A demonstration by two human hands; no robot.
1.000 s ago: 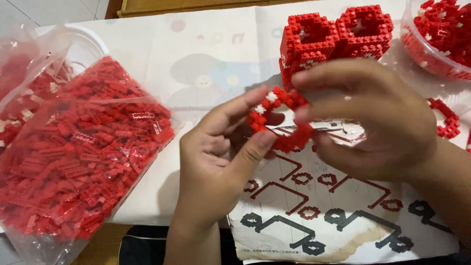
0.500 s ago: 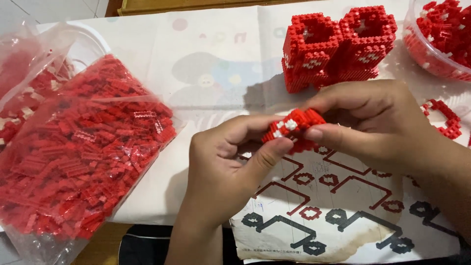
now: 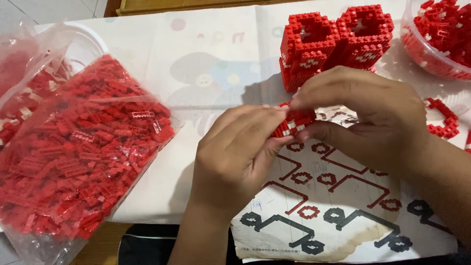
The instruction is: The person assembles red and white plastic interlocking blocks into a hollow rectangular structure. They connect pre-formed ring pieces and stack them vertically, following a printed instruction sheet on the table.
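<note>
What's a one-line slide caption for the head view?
Both hands, left hand and right hand, pinch a small red brick piece above the instruction sheet.

I hold a small brick piece (image 3: 293,122) between my left hand (image 3: 240,157) and my right hand (image 3: 363,118), above the printed instruction sheet (image 3: 333,196). It is red with a few white studs showing along its lower edge. My fingers cover most of it, so only a short ridged strip shows between my thumbs, tilted a little.
</note>
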